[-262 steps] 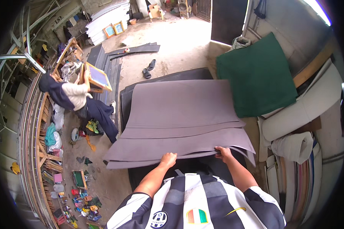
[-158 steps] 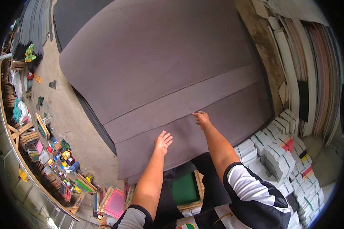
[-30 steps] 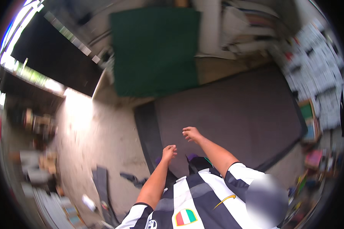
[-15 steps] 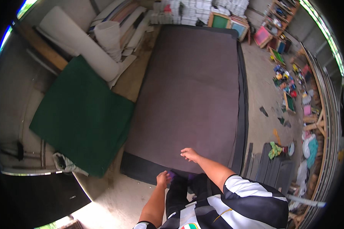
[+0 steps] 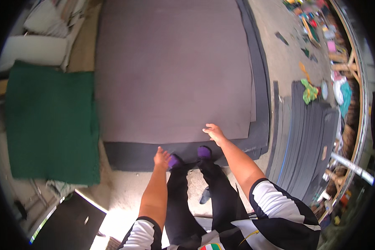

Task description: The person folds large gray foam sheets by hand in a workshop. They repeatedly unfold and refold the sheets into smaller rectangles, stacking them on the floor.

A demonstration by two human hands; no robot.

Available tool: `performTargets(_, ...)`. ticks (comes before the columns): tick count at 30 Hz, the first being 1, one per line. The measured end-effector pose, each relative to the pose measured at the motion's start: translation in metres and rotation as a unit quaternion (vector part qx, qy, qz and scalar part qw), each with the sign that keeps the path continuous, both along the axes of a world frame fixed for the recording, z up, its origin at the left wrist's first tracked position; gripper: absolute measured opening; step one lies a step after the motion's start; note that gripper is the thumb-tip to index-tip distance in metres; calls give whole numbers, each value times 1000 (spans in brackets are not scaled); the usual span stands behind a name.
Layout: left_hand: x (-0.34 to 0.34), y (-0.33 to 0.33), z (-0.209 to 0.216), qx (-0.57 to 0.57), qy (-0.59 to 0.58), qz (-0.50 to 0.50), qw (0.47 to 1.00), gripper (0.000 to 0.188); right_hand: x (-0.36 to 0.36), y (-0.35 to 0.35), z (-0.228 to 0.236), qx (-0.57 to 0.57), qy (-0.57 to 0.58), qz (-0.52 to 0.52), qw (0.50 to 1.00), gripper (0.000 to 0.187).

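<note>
A wide grey-brown sheet [image 5: 175,75] lies flat on top of larger dark grey sheets [image 5: 125,156], whose border shows along the near and right sides. I stand at the near edge, with purple footwear [image 5: 204,152] on the dark border. My left hand [image 5: 161,157] hangs in the air over that border, fingers loosely spread and holding nothing. Above the near edge of the grey-brown sheet is my right hand [image 5: 213,132], its fingers partly stretched and nothing in them. Neither hand appears to touch the sheets.
Folded dark green material [image 5: 50,125] lies at the left, beside white rolled material [image 5: 33,50]. Stacked dark strips [image 5: 304,137] lie at the right, a green-yellow cloth [image 5: 309,91] at their far end. Clutter lines the right wall. A dark panel [image 5: 71,221] stands lower left.
The view has tilted downward, bringing my legs and feet into sight. My hands remain raised and apart near the sheet's near edge, and the strips at the right show more fully.
</note>
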State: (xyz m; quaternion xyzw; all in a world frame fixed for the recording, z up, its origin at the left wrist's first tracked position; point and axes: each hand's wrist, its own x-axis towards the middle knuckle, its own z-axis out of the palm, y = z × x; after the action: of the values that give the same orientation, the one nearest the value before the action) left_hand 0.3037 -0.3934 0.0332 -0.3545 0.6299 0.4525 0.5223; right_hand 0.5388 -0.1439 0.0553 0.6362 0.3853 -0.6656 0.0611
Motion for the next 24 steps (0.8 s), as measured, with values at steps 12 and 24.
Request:
performTargets(12, -34, -22, -240, -202, 37, -16, 979, 103, 217, -6, -247, 162, -340, -92, 922, 89)
performTargets(24, 4, 34, -224, -167, 112, 66, 977, 114, 286, 50, -242, 233, -497, -85, 831, 77)
